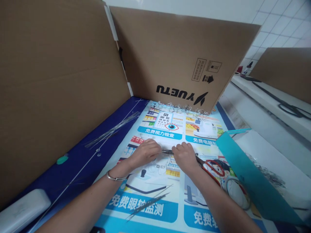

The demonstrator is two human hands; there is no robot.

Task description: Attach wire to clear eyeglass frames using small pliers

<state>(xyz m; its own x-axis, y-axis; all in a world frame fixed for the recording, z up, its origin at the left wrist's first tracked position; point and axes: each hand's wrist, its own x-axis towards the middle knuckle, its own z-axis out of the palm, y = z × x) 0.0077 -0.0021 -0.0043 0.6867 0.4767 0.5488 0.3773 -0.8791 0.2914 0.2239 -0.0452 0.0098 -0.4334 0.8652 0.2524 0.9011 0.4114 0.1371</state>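
Left grip (145, 152) and right grip (185, 157), palm-down, meet at red-handled scissors (200, 160).

A large sheet of brown corrugated cardboard (55, 90) stands at 9 o'clock, rising like a tall screen. A second brown cardboard sheet (179, 55), printed upside down with black YUETU lettering and a black arrow, leans at 12 o'clock, joined to the first by a strip of white tape (114, 42). Above it shows a plain white wall (170, 8), and at 1 o'clock a wall of white square tiles (279, 29). A long white ledge (267, 87) runs along that wall from 2 to 3 o'clock, carrying a coiled black cable (289, 108) and a third brown cardboard sheet (284, 71). The light is bright and even.
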